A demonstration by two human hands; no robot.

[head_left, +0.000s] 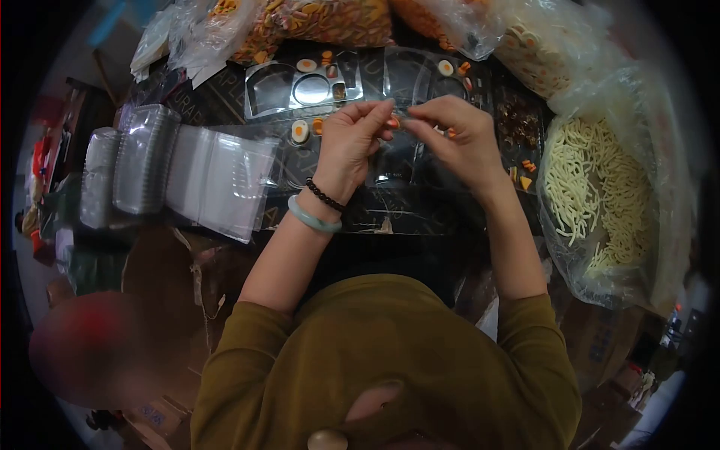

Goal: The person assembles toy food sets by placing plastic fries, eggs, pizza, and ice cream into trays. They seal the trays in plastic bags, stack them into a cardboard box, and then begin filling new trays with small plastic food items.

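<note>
My left hand (358, 135), with a bead bracelet and a pale bangle at its wrist, pinches a small orange-red piece (394, 121) between thumb and fingers. Close beside it, my right hand (457, 139) has thumb and forefinger pressed together; what they hold, if anything, is too small to make out. Both hands are above clear plastic trays (259, 91) on a dark table. A miniature egg half (300, 132) and a small orange piece (318, 125) sit left of my left hand. Another egg half (445, 68) lies beyond my right hand.
Stacked clear plastic containers (146, 157) and flat clear sheets (217, 176) lie on the left. A bag of cream noodle-like strands (600, 187) is on the right. Bags of colourful small pieces (330, 22) line the back. Dark brown pieces (517, 124) lie near the noodle bag.
</note>
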